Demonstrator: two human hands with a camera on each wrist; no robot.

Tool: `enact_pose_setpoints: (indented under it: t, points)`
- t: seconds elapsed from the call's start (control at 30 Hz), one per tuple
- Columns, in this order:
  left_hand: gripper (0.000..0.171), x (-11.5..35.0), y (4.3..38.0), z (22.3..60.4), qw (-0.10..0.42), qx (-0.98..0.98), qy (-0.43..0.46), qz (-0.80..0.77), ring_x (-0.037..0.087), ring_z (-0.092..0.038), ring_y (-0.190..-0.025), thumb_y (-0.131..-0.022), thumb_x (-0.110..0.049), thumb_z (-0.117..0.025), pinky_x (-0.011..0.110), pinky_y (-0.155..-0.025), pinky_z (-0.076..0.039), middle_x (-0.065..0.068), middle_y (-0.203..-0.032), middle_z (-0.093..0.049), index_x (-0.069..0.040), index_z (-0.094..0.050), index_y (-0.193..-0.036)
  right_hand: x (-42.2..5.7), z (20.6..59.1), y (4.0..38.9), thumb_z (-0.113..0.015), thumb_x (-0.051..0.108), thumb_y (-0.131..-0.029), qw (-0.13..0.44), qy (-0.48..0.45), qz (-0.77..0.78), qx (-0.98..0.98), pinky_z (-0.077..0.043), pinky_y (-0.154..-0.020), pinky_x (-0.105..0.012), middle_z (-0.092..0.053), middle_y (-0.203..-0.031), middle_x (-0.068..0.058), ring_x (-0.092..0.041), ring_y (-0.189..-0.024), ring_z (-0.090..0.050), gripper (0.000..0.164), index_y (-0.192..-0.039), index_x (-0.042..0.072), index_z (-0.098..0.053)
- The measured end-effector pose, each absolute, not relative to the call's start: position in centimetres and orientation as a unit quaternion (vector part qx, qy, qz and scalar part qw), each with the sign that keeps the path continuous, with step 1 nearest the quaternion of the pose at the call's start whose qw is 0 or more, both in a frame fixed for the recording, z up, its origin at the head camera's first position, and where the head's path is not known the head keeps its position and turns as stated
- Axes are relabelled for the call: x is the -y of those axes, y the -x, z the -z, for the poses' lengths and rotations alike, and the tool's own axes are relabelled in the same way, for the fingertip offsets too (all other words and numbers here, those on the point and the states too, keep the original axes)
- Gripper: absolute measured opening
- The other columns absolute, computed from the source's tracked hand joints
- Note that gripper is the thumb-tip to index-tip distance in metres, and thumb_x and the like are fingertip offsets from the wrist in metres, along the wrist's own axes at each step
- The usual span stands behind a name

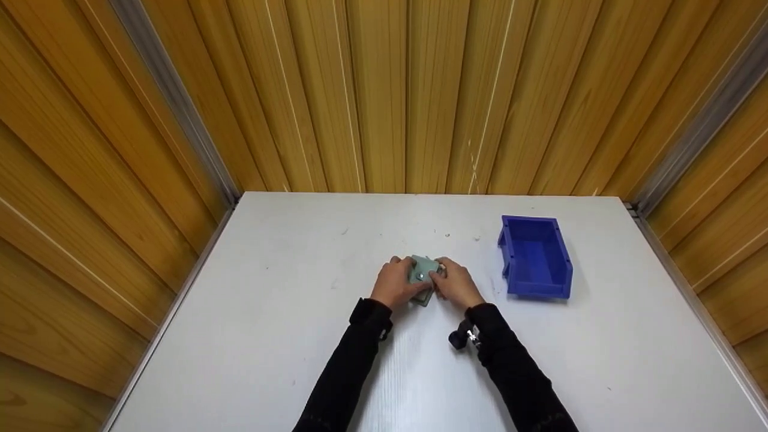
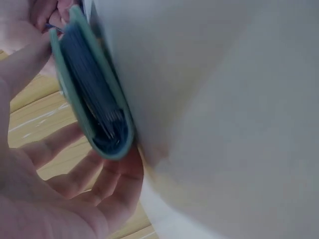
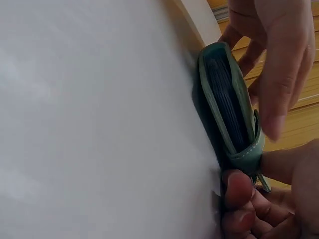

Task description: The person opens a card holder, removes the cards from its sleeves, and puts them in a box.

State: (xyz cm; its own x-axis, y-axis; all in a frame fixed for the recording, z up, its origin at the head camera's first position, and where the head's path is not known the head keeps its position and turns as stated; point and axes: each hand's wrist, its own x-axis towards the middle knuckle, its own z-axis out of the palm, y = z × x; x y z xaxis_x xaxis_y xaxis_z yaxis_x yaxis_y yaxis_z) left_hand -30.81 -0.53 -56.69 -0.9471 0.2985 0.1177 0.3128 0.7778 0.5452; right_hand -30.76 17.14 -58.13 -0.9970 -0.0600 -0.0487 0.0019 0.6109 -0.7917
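A pale green card wallet (image 1: 425,265) with a round metal snap lies on the white table between both hands. My left hand (image 1: 394,284) holds it from the left, thumb across the top cover and fingers bent around the rounded spine. From the right, my right hand (image 1: 457,287) pinches the stitched closing strap (image 3: 249,158) between thumb and fingers. Dark blue card sleeves (image 2: 89,74) show edge-on between the covers in the left wrist view. Where the strap meets the snap is partly hidden by the fingers.
A blue plastic bin (image 1: 536,258) stands to the right of the hands on the white table (image 1: 288,336). Wood-patterned panels (image 1: 408,96) rise behind the table and at both sides. A black wrist camera (image 1: 461,336) sits on the right wrist.
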Motion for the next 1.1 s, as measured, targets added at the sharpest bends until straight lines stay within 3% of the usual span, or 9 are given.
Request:
enact_pose_setpoints:
  t: [0.2,0.33,0.5,0.67,0.8,1.1]
  points:
    - [0.043,0.4,31.0,56.5,-0.001,0.939,0.136,0.315,0.03,-0.067,-0.109,-0.093,-0.023,-0.078,0.042,-0.094,-0.054,0.017,-0.118,-0.072,-0.002,-0.068,-0.13,-16.8,58.2,30.9,-0.069,0.018,-0.099,-0.024,0.011,0.386,-0.922,-0.05,-0.069,-0.035,-0.064,-0.071,-0.004,-0.014,-0.06,-0.058,0.045,-0.139,0.0,-0.06]
    - [0.057,0.2,31.1,56.6,-0.012,0.93,0.106,0.353,0.034,-0.066,-0.115,-0.091,-0.021,-0.081,0.046,-0.098,-0.053,0.022,-0.125,-0.068,0.0,-0.058,-0.139,-16.2,58.3,30.6,-0.076,0.014,-0.094,-0.107,0.01,0.363,-0.926,-0.051,-0.068,-0.041,-0.066,-0.069,-0.006,-0.019,-0.063,-0.06,0.038,-0.126,-0.002,-0.067]
    - [0.073,0.1,31.0,56.4,-0.018,0.915,0.064,0.397,0.038,-0.063,-0.123,-0.09,-0.021,-0.082,0.047,-0.103,-0.051,0.027,-0.133,-0.063,0.006,-0.046,-0.148,-15.5,58.2,29.8,-0.078,0.015,-0.092,-0.164,0.024,0.351,-0.922,-0.051,-0.062,-0.037,-0.073,-0.072,-0.008,-0.019,-0.064,-0.066,0.018,-0.103,0.0,-0.077]
    - [0.057,-0.1,31.1,55.9,0.017,0.911,0.071,0.406,0.034,-0.068,-0.113,-0.095,-0.017,-0.076,0.045,-0.094,-0.056,0.024,-0.123,-0.068,0.007,-0.053,-0.142,-14.8,57.8,29.3,-0.076,0.02,-0.094,-0.169,0.056,0.322,-0.93,-0.05,-0.059,-0.035,-0.072,-0.068,-0.007,-0.018,-0.06,-0.064,0.022,-0.079,0.004,-0.078]
    - [0.047,-0.5,31.2,55.6,0.038,0.909,0.08,0.407,0.029,-0.067,-0.105,-0.097,-0.012,-0.069,0.041,-0.09,-0.056,0.019,-0.117,-0.069,0.004,-0.056,-0.14,-14.6,57.6,29.2,-0.073,0.021,-0.096,-0.166,0.049,0.303,-0.937,-0.049,-0.059,-0.035,-0.071,-0.066,-0.005,-0.017,-0.06,-0.062,0.029,-0.071,0.005,-0.075]
    - [0.045,-1.3,31.3,55.9,0.072,0.902,0.085,0.416,0.033,-0.067,-0.108,-0.096,-0.012,-0.068,0.045,-0.091,-0.055,0.019,-0.123,-0.063,0.001,-0.055,-0.137,-14.7,57.9,29.3,-0.07,0.018,-0.097,-0.171,0.056,0.302,-0.936,-0.054,-0.066,-0.044,-0.074,-0.074,-0.01,-0.027,-0.07,-0.071,0.026,-0.078,0.002,-0.078]
